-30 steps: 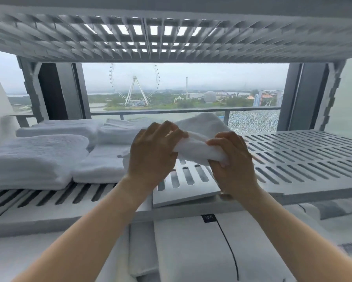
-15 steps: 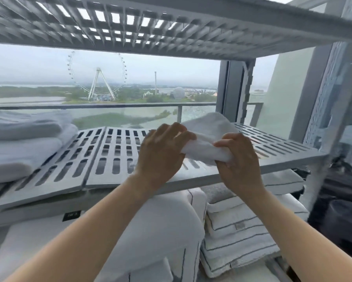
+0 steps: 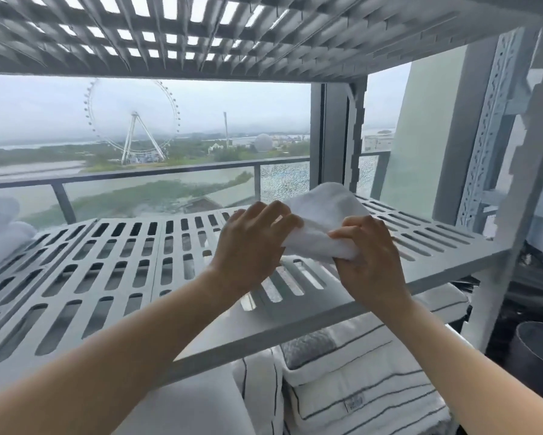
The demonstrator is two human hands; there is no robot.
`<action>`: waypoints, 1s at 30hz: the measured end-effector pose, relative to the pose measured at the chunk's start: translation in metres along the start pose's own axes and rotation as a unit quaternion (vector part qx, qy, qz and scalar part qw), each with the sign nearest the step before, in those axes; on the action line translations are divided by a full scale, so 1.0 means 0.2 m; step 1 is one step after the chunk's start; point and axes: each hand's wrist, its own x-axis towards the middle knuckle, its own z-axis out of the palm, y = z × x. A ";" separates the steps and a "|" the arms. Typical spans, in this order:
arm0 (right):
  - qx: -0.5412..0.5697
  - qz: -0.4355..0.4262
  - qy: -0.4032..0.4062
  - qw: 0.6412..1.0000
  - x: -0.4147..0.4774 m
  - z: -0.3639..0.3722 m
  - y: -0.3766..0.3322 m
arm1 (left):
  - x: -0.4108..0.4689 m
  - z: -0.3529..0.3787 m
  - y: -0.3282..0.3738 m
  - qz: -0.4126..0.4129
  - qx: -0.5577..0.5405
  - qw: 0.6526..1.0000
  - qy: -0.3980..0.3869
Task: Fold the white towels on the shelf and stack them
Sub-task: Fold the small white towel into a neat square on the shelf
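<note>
A small folded white towel (image 3: pixel 322 215) is held just above the right part of the grey slotted shelf (image 3: pixel 113 271). My left hand (image 3: pixel 251 246) grips its left end, fingers curled over the top. My right hand (image 3: pixel 369 255) pinches its near right corner from the front. The towel's underside is hidden behind both hands. At the far left edge, part of the other white towels (image 3: pixel 0 233) lies on the same shelf.
A slatted shelf (image 3: pixel 201 32) hangs close overhead. Grey uprights (image 3: pixel 484 158) stand at the right. Striped white folded linens (image 3: pixel 358 387) fill the shelf below. A dark round container (image 3: pixel 537 350) sits at lower right. A window with a balcony rail is behind.
My view has swung right and both hands have carried the towel along to the shelf's right section. The towel piles have slid to the far left edge. The grip is unchanged.
</note>
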 end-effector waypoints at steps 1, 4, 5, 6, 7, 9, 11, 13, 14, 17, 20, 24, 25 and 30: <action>-0.001 -0.004 -0.002 1.000 0.01 0.02 0.05 | 0.03 0.05 -0.02 0.013 0.005 1.000 0.001; 0.004 -0.014 -0.017 1.000 0.08 0.08 0.19 | 0.12 0.21 -0.07 0.027 0.021 0.999 0.001; 0.005 -0.017 -0.024 1.000 0.10 0.11 0.24 | 0.15 0.26 -0.09 0.025 0.022 0.999 0.002; 0.006 -0.019 -0.034 0.999 0.12 0.13 0.29 | 0.18 0.30 -0.11 0.021 0.022 1.000 0.002; 0.007 -0.017 -0.046 0.999 0.14 0.16 0.34 | 0.21 0.35 -0.13 0.017 0.025 1.000 0.003; 0.016 -0.012 -0.075 0.997 0.18 0.22 0.45 | 0.26 0.45 -0.16 0.008 0.037 0.999 0.000; 0.026 -0.023 -0.109 0.993 0.22 0.28 0.57 | 0.30 0.55 -0.18 -0.007 0.061 0.998 -0.014; 0.030 -0.040 -0.150 0.987 0.26 0.34 0.69 | 0.33 0.66 -0.19 -0.020 0.096 0.995 -0.035; 0.030 -0.049 -0.173 0.983 0.28 0.36 0.74 | 0.34 0.70 -0.19 -0.030 0.113 0.992 -0.049; 0.026 -0.067 -0.244 0.967 0.31 0.44 0.89 | 0.38 0.80 -0.18 -0.059 0.159 0.982 -0.086; 0.002 -0.080 -0.317 0.945 0.33 0.52 1.00 | 0.44 0.87 -0.17 -0.134 0.182 0.964 -0.138; -0.029 -0.087 -0.386 0.918 0.38 0.59 1.03 | 0.49 0.98 -0.15 -0.239 0.186 0.929 -0.213; -0.048 -0.092 -0.392 0.914 0.38 0.61 1.04 | 0.48 0.99 -0.13 -0.236 0.188 0.928 -0.218; -0.029 -0.116 -0.371 0.921 0.32 0.66 1.07 | 0.36 0.95 -0.18 -0.136 0.099 0.951 -0.260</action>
